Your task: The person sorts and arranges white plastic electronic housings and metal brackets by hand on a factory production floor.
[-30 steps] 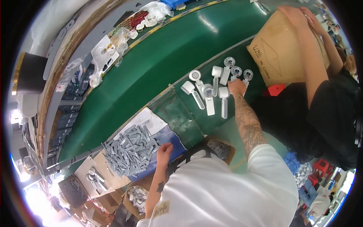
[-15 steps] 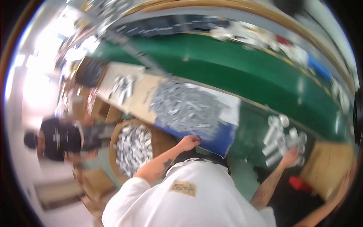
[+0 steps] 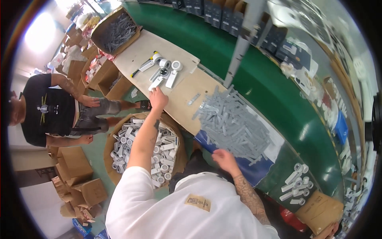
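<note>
My left hand (image 3: 158,98) reaches to the board-topped table, its fingers closed at the lower end of a white ring-headed handle piece (image 3: 156,83). Close by lie similar white pieces (image 3: 172,79) and a yellow-and-black tool (image 3: 136,73), perhaps a cutter. My right hand (image 3: 225,160) hovers by the front edge of a blue sheet (image 3: 254,172), fingers loosely bent and apart, with nothing visible in them. Beyond it spreads a heap of grey flat strips (image 3: 234,123). Under my left forearm stands a large carton (image 3: 109,161) full of white ring-headed pieces (image 3: 164,159).
A person (image 3: 43,107) in a black shirt stands at the left. A box of dark grey parts (image 3: 119,34) sits on the table's far end. More white pieces (image 3: 296,183) and a carton (image 3: 320,211) are at the right, with another person's hand (image 3: 328,231). A metal post (image 3: 240,47) rises behind.
My view has swung left. My left hand has gone from the blue sheet's edge to the white pieces on the board; my right hand has left the white pieces at the right for the blue sheet.
</note>
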Demonstrator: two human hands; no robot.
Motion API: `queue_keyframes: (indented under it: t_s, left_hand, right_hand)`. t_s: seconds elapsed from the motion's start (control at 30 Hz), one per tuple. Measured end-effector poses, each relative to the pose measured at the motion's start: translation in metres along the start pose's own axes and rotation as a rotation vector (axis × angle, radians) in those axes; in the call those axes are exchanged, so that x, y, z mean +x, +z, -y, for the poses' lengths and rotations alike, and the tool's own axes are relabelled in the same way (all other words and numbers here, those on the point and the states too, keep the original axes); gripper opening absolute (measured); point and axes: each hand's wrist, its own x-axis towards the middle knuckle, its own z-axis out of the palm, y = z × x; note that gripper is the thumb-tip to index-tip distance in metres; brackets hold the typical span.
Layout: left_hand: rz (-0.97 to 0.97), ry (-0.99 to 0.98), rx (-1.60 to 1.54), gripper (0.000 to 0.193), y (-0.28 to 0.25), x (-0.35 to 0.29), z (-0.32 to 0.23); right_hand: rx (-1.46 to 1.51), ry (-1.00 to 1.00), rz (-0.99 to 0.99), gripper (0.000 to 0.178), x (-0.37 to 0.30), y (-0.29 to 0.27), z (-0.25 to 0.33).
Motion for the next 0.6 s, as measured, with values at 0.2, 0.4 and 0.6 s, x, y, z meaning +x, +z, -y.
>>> queue_keyframes:
  t_s: [0.2, 0.4, 0.6]
  left_hand:
    - [-0.165, 0.23, 0.08, 0.066, 0.027, 0.12, 0.064]
    - [0.18, 0.28, 0.107, 0.074, -0.001, 0.178, 0.044]
    - [0.213, 0.434, 0.207, 0.08, -0.014, 0.229, 0.068]
  right_hand:
    - [-0.004, 0.059, 0.244, 0.026, 0.099, 0.086, 0.084]
    - [-0.192, -0.027, 0.0, 0.029, 0.243, 0.135, 0.122]
    - [-0.328, -0.062, -0.362, 0.048, 0.375, 0.186, 0.169]
